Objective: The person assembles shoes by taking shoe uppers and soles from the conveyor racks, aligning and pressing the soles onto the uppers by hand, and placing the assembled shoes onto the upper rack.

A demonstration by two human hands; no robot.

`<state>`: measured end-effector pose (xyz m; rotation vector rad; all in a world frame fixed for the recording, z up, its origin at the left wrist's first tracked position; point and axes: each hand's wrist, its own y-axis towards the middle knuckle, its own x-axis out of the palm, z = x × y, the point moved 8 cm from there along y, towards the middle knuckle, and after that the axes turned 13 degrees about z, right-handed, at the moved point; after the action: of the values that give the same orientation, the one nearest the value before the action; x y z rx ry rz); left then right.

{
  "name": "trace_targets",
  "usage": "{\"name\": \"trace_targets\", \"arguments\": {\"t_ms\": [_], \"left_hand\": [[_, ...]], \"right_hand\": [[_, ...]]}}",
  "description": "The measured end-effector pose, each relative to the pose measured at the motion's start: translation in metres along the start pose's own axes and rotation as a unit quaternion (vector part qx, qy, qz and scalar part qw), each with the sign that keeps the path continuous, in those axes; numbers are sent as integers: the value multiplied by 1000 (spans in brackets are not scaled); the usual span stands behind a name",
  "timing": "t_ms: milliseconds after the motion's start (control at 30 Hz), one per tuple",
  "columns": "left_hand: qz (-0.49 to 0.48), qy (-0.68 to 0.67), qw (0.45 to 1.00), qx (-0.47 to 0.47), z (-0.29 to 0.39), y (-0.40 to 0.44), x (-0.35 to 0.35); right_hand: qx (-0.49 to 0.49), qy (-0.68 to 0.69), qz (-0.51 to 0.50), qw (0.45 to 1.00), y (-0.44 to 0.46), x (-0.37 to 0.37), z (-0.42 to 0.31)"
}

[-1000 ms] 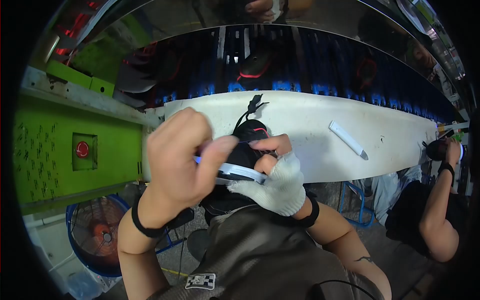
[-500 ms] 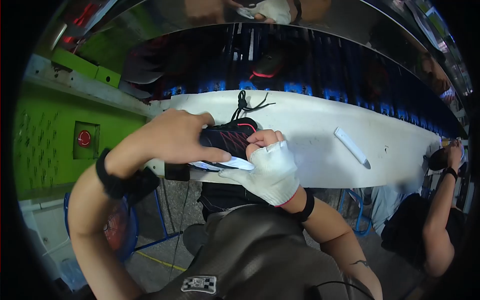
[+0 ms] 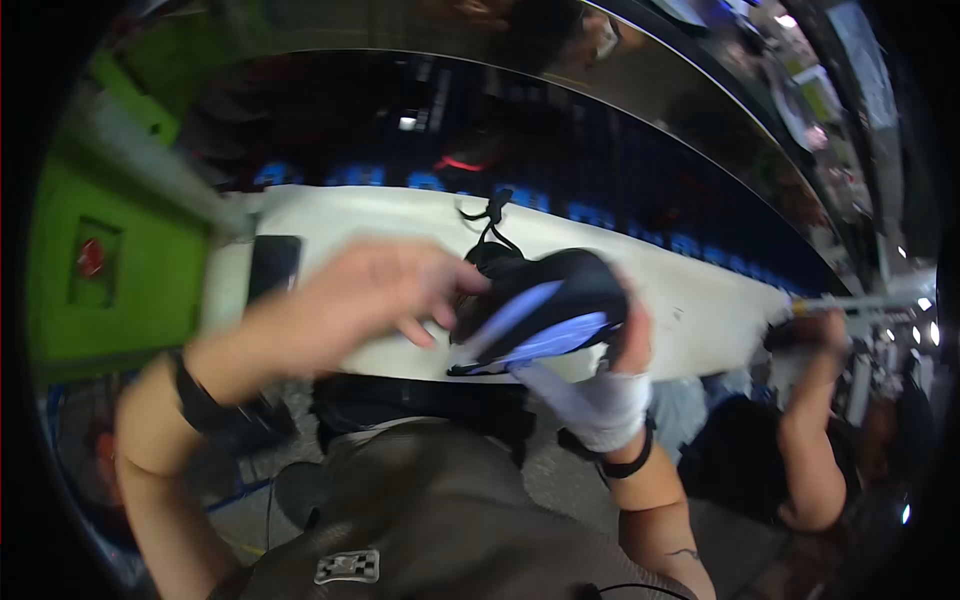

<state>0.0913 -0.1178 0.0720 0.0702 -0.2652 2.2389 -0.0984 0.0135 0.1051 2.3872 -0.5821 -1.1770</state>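
A black shoe [image 3: 585, 275] is tilted above the white work surface, its pale bluish-white sole turned partly toward me. My right hand [image 3: 625, 350], in a white glove with bare fingertips, grips one end of it. Black laces [image 3: 497, 205] tied in a knot stick out on the far side. Beside the shoe's left end is my bare left hand [image 3: 400, 295], smeared by motion, with its fingers apart. Whether those fingertips touch the shoe I cannot tell.
The white work surface [image 3: 700, 300] borders a dark conveyor with blue edging, where a red-trimmed dark item [image 3: 460, 163] lies. A flat dark object [image 3: 275, 265] rests at left. The green panel [image 3: 150, 300] carries a red button [image 3: 90, 258]. Another person's arm [image 3: 810, 430] is at right.
The shoe has been lifted and turned, showing more sole. My left hand has come off it to the left, while my right hand has moved to its right end. The camera view has shifted.
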Motion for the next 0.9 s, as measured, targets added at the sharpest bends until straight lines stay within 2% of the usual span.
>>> {"name": "trace_targets", "arguments": {"t_ms": [33,67,100,167,200,267,300,367,400,433,600,633,700,733,767,833,867,900], "left_hand": [[49,-60,996,-54,-28,-5,34],[69,171,967,175,-13,-9,63],[124,283,911,272,-8,-16,86],[177,352,871,292,-7,-24,119],[176,336,876,297,-7,-24,129],[239,361,849,302,-4,-20,128],[241,361,847,306,-2,-15,126],[253,359,864,247,-1,4,109],[273,318,873,248,7,13,100],[275,316,873,248,7,17,97],[217,275,857,377,27,21,101],[214,273,860,374,23,22,99],[163,265,812,493,23,15,104],[158,262,799,517,20,11,100],[147,263,801,517,16,11,102],[230,216,838,445,5,13,87],[254,184,860,401,-7,17,81],[240,185,860,410,-9,17,87]], "right_hand": [[-55,-26,29,998,16,-19,-7],[-107,-54,62,991,31,-38,-13],[-116,-137,-21,983,50,-54,-20],[-73,-212,-71,972,58,-62,-5],[-79,-246,-105,960,60,-63,-3],[-95,-276,-142,946,65,-58,-4],[-71,-289,-159,941,64,-55,-5],[-100,-300,-185,931,66,-46,-17],[-103,-303,-186,929,68,-45,-17],[-89,-296,-202,929,70,-41,-14],[-77,-280,-240,926,84,-29,-13],[-72,-281,-242,926,87,-29,-14],[-97,-240,-302,917,91,-19,-23],[-159,-216,-283,921,92,-19,-26],[-209,-179,-264,924,94,-17,-30],[-256,-131,-249,925,96,-14,-32],[-260,-133,-252,923,99,-9,-35],[-284,-172,-262,906,99,-8,-38]]}}
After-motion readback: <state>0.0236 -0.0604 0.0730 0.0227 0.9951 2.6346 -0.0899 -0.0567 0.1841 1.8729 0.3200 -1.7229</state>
